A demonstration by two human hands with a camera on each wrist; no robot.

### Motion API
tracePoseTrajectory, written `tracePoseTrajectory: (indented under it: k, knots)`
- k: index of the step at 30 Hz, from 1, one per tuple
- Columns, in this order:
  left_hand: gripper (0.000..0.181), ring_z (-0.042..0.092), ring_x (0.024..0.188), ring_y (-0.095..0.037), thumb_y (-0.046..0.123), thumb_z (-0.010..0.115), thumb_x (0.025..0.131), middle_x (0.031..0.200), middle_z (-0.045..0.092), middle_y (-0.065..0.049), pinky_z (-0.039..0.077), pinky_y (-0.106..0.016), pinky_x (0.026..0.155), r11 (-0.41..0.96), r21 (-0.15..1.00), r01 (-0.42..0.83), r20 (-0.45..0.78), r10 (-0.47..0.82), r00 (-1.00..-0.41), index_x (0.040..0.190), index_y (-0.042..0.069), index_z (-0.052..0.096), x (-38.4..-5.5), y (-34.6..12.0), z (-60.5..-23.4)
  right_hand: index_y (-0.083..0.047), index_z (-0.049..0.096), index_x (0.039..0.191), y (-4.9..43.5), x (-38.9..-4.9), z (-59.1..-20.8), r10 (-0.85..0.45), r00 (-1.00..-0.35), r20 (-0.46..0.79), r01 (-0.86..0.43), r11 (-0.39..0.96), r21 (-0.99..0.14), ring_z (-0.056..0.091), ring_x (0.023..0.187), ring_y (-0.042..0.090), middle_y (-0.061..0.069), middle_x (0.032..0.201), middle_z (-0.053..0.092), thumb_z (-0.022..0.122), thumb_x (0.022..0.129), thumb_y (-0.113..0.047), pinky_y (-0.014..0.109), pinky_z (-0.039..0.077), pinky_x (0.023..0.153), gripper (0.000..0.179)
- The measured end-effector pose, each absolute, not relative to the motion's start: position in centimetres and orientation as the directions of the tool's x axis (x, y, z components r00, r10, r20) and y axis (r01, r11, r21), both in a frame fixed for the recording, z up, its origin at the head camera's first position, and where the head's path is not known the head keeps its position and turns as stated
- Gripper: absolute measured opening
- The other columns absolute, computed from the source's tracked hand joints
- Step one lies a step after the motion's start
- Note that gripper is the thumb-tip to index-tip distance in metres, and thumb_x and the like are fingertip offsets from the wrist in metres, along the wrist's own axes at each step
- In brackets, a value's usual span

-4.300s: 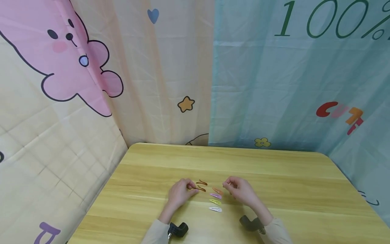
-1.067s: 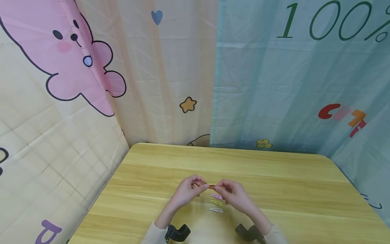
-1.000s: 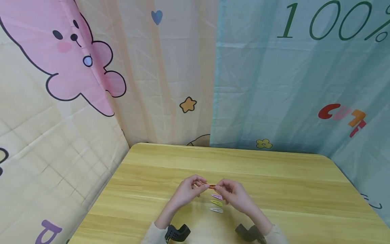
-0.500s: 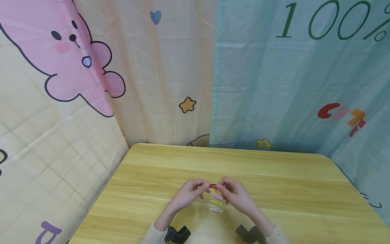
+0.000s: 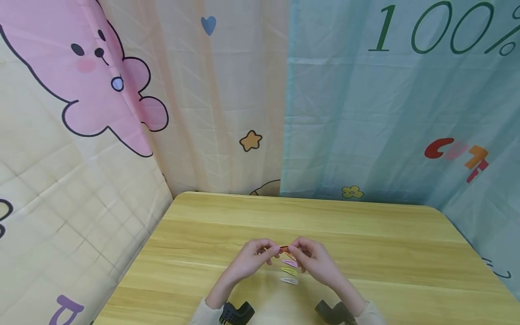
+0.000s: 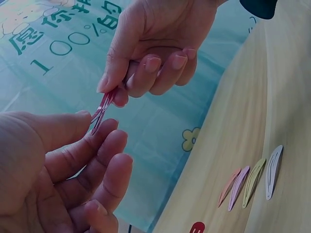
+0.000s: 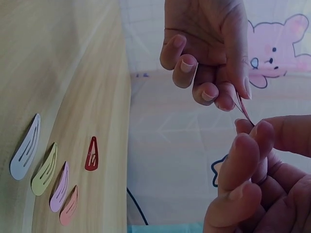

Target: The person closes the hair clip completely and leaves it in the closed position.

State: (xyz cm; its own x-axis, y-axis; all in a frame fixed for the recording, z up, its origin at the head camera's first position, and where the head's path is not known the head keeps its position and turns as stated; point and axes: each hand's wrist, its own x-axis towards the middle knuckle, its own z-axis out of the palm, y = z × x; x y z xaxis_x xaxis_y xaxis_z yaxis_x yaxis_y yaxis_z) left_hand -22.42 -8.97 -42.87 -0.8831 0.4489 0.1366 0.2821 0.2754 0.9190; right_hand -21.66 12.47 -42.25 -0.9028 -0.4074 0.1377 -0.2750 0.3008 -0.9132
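Observation:
Between both hands, raised off the table, is a red snap hair clip (image 6: 102,109), its prongs spread apart a little. My left hand (image 5: 249,259) pinches one end with thumb and fingertips, while my right hand (image 5: 317,259) pinches the other. The right wrist view shows the clip edge-on, as thin strips spanning the two sets of fingertips. Below the hands, an orange clip (image 7: 69,205), a pink clip (image 7: 59,187), a yellow clip (image 7: 44,169) and a white clip (image 7: 25,148) lie in a row. Apart from them lies a second red clip (image 7: 92,153), hidden in the head view.
The light wooden table (image 5: 203,212) reaches back to printed curtains (image 5: 349,113) hanging behind and beside it. A dark camera mount (image 5: 237,313) sits at the left wrist, and another mount (image 5: 334,312) at the right one.
About four seconds ago the left fingers were at two red clips on the table; now one is held up between both hands. In the last half second almost nothing has moved.

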Motion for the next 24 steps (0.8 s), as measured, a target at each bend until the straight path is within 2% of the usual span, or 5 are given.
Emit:
tracePoseTrajectory:
  k: [7,15,20,24]
  knots:
    - [0.021,0.059,0.068,-0.013,0.026,0.057,0.097,0.082,0.065,0.005,0.048,-0.029,0.064,0.303,0.903,0.305,0.159,0.424,-0.891,0.092,0.01,0.069,-22.4,-9.0,-42.9,-0.008,0.062,0.093,12.5,-21.6,-42.1,-0.427,-0.893,0.145,-0.286,0.288,-0.914,0.049,0.053,0.014,0.004,0.065,0.053,0.058,0.096,-0.025,0.029,0.046,0.048,0.018]
    - [0.02,0.059,0.068,-0.012,0.025,0.059,0.096,0.08,0.065,0.005,0.05,-0.03,0.063,0.319,0.894,0.315,0.163,0.424,-0.891,0.09,0.009,0.07,-22.3,-9.0,-42.6,-0.005,0.061,0.092,12.1,-20.7,-40.6,-0.448,-0.885,0.128,-0.277,0.284,-0.918,0.049,0.054,0.019,0.01,0.065,0.053,0.054,0.098,-0.013,0.024,0.045,0.049,0.013]
    - [0.019,0.059,0.068,-0.015,0.025,0.059,0.096,0.081,0.065,0.002,0.048,-0.026,0.061,0.322,0.888,0.328,0.173,0.428,-0.887,0.09,0.009,0.069,-22.1,-8.9,-42.4,-0.007,0.058,0.091,12.2,-21.0,-41.3,-0.462,-0.878,0.124,-0.274,0.274,-0.922,0.049,0.053,0.013,0.003,0.063,0.052,0.051,0.1,-0.018,0.023,0.042,0.047,0.016]
    - [0.02,0.059,0.066,-0.016,0.025,0.057,0.096,0.082,0.065,0.0,0.046,-0.026,0.059,0.312,0.889,0.335,0.179,0.435,-0.882,0.091,0.008,0.068,-21.9,-8.8,-42.3,-0.008,0.055,0.091,12.3,-21.2,-41.9,-0.488,-0.864,0.125,-0.281,0.261,-0.923,0.049,0.051,0.013,0.003,0.063,0.052,0.048,0.101,-0.025,0.023,0.041,0.044,0.021]
